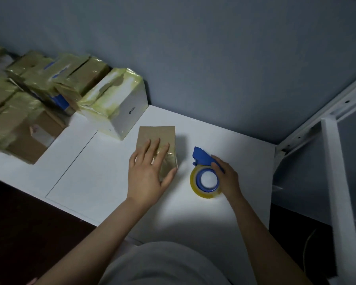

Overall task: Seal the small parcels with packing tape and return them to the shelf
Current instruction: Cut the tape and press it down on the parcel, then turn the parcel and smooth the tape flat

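Cardboard box [156, 134]: my left hand [149, 173] is pressing its tape [169, 161] flat with straight fingers [155, 146], my right hand [227, 177] gripping the tape dispenser [201, 159], ready for more

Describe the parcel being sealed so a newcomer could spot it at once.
On the white table, look between the tape-wrapped white box and the blue tape dispenser. The small brown parcel lies alone under the flat left hand. Unlike the stacked parcels at left, only its near end is taped.

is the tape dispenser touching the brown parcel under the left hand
Apart. The head view shows a strip of bare white table between the brown parcel and the tape dispenser, which the right hand holds.
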